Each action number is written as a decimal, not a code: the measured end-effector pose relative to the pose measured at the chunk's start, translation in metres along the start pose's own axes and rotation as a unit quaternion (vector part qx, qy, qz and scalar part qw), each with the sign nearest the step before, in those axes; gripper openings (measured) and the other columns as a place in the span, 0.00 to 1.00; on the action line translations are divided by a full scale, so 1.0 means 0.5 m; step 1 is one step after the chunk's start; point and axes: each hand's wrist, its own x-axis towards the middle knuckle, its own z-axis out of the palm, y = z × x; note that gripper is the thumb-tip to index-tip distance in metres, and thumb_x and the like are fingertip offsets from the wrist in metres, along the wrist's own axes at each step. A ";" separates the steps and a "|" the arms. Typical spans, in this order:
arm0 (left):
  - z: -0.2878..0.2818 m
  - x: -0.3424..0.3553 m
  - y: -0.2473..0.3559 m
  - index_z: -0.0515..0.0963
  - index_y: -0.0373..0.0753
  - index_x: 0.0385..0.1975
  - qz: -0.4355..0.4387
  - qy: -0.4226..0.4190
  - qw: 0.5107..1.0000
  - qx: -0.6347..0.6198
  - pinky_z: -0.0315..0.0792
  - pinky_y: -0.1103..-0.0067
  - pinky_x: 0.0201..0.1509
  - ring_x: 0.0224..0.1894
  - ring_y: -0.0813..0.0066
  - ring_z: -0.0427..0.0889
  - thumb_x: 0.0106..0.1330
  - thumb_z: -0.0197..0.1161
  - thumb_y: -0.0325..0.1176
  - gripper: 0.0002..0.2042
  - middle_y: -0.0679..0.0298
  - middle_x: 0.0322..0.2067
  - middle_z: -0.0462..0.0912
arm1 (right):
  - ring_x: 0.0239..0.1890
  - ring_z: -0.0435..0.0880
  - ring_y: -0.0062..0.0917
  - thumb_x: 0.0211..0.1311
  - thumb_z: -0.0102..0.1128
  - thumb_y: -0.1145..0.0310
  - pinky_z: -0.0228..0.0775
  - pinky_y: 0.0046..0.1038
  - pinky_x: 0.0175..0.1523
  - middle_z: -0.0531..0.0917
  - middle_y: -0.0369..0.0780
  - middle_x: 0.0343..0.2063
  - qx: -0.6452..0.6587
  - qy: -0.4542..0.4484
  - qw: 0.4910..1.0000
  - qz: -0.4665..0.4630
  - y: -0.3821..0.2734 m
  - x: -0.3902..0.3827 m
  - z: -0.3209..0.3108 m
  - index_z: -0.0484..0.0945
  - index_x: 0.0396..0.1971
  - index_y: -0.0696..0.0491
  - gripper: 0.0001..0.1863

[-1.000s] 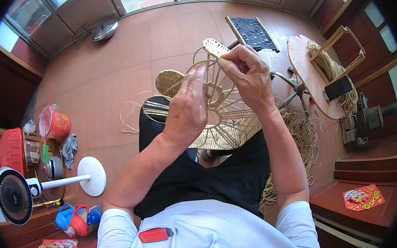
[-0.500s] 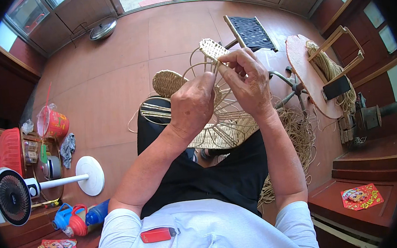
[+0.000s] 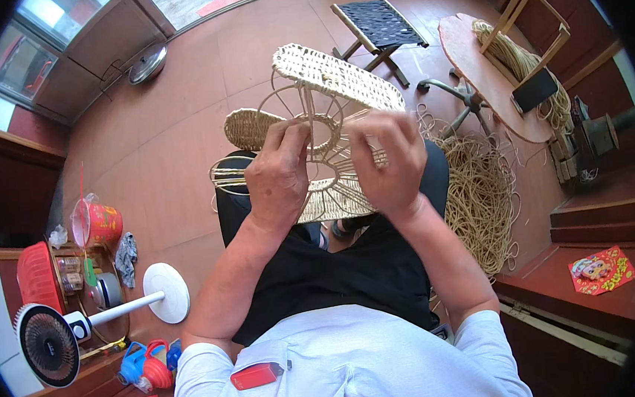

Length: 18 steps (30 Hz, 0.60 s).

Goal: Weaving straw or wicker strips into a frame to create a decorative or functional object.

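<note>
**Left hand (image 3: 280,173) pinching at the bare part of a half-woven cord-and-wire frame (image 3: 340,128)**

The step in hand looked like cord-weaving over wire, worked at the open section of the frame. The left thumb and fingers were pressed together on a thin upright piece there; whether it was wire or cord could not be told. The right hand (image 3: 390,159), just across from that pinch, was blurred, its fingers curled; whether it held a strand could not be made out. As a judgement, the next move called for the left pinch to steady the wire, while the right hand drew cord snugly round it without bending the spokes.

The frame stood in front of the person, over and between the knees in black trousers (image 3: 316,281). Beyond the pinch and to its right ran a long, round-ended woven panel (image 3: 341,77), pale and closely covered. Left of the pinch and slightly beyond lay a browner, rounded woven lobe (image 3: 249,129); nearer, on that same side, was an open wire loop (image 3: 227,173) crossed by thin rods. Just right of the pinch, spokes fanned from a ring, mostly bare. Below the grip, a woven band (image 3: 333,201) curved between the knees. Loose cord (image 3: 477,193) lay heaped on the floor to the right hand's right.
</note>
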 end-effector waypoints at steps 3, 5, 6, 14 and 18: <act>0.000 -0.030 -0.009 0.85 0.38 0.49 -0.048 -0.024 0.999 -0.005 0.84 0.67 0.42 0.40 0.54 0.93 0.74 0.69 0.22 0.08 0.58 0.41 0.90 | 0.37 0.87 0.36 0.63 0.72 0.82 0.81 0.35 0.45 0.87 0.42 0.37 0.129 -0.079 0.978 0.142 -0.048 -0.117 0.004 0.88 0.50 0.54 0.16; 0.006 -0.045 -0.015 0.85 0.38 0.49 -0.041 -0.036 0.999 -0.001 0.84 0.67 0.42 0.40 0.55 0.93 0.74 0.69 0.22 0.08 0.58 0.40 0.90 | 0.32 0.85 0.25 0.70 0.66 0.81 0.79 0.27 0.41 0.86 0.41 0.37 0.217 -0.172 0.914 0.295 -0.084 -0.183 0.012 0.83 0.65 0.58 0.23; 0.007 -0.049 -0.015 0.85 0.38 0.48 -0.034 -0.043 0.998 0.004 0.84 0.67 0.42 0.39 0.55 0.93 0.74 0.69 0.22 0.07 0.58 0.39 0.91 | 0.32 0.85 0.25 0.70 0.66 0.81 0.79 0.27 0.41 0.86 0.41 0.37 0.216 -0.169 0.914 0.299 -0.090 -0.205 0.027 0.83 0.65 0.58 0.23; -0.018 -0.027 -0.010 0.85 0.38 0.47 -0.097 -0.123 0.987 -0.033 0.82 0.66 0.40 0.39 0.56 0.93 0.77 0.65 0.24 0.05 0.56 0.37 0.92 | 0.30 0.80 0.18 0.86 0.54 0.65 0.73 0.23 0.35 0.80 0.36 0.36 0.523 -0.092 0.619 0.578 -0.094 -0.193 0.131 0.69 0.74 0.59 0.24; -0.023 -0.027 -0.011 0.85 0.37 0.48 -0.116 -0.134 0.983 -0.044 0.82 0.67 0.41 0.39 0.57 0.93 0.77 0.64 0.24 0.06 0.54 0.37 0.92 | 0.27 0.78 0.16 0.88 0.53 0.62 0.70 0.22 0.32 0.79 0.33 0.32 0.527 -0.057 0.601 0.598 -0.088 -0.190 0.157 0.78 0.57 0.56 0.14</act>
